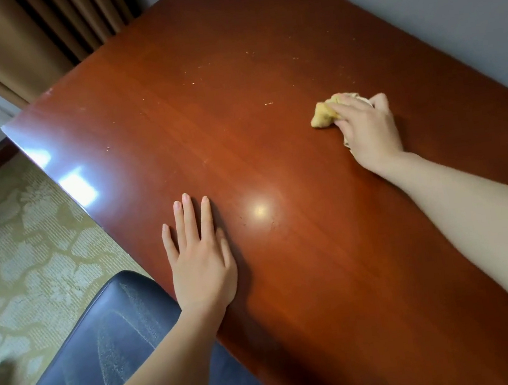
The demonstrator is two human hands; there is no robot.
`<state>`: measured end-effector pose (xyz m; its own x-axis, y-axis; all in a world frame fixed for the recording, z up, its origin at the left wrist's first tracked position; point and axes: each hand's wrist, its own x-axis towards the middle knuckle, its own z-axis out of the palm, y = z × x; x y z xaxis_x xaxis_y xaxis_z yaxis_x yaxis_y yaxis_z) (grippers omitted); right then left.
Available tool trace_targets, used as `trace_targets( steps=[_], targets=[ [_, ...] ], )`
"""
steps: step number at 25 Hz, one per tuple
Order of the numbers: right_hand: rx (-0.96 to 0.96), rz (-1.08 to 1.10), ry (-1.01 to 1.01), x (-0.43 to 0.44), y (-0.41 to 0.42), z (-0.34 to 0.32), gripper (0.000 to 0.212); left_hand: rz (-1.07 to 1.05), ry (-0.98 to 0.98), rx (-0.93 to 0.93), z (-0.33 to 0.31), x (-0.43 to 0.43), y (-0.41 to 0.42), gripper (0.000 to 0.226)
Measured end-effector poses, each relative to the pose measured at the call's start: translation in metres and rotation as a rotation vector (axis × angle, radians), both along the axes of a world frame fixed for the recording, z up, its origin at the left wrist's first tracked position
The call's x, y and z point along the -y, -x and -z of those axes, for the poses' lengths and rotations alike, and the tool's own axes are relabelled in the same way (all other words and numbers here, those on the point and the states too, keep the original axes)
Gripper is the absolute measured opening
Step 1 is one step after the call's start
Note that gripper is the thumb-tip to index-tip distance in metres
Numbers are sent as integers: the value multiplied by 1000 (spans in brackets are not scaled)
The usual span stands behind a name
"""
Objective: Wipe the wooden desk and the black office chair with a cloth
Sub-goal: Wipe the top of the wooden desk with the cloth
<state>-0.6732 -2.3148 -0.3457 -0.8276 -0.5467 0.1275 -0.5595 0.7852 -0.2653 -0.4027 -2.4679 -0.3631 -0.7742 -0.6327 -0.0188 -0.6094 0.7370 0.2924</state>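
While the left hand (202, 263) is laid flat on the wooden desk (290, 284) near its left edge, with straight fingers slightly spread and nothing held, the right hand (367, 127) is placed further away, toward the right and far side of the top. A crumpled yellow cloth (323, 113) is gripped under the curled fingers of this hand and is pressed on the wood; one part of it is seen to the left of the fingers. Small pale crumbs (268, 103) are scattered on the far part of the desk. The black office chair (104, 341) is seen at the near left, just beside the desk edge, above a patterned carpet (11, 250). Brown curtains (32, 37) are hung at the far left.
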Motion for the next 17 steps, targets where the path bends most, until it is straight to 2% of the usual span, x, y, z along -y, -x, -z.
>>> trace_targets(
  steps=[3, 5, 11, 14, 17],
  targets=[
    [-3, 207, -2, 50, 2, 5, 35, -1, 5, 0, 0, -2, 0, 56],
    [32, 213, 19, 81, -3, 6, 35, 0, 12, -5, 0, -2, 1, 57],
    [77, -170, -33, 140, -61, 9, 34, 1, 26, 4, 3, 1, 1, 59],
    [59, -372, 16, 123, -104, 3, 33, -2, 28, 5, 4, 2, 1, 59],
    [86, -452, 130, 78, -130, -3, 33, -5, 25, 1, 3, 1, 2, 60]
  ],
)
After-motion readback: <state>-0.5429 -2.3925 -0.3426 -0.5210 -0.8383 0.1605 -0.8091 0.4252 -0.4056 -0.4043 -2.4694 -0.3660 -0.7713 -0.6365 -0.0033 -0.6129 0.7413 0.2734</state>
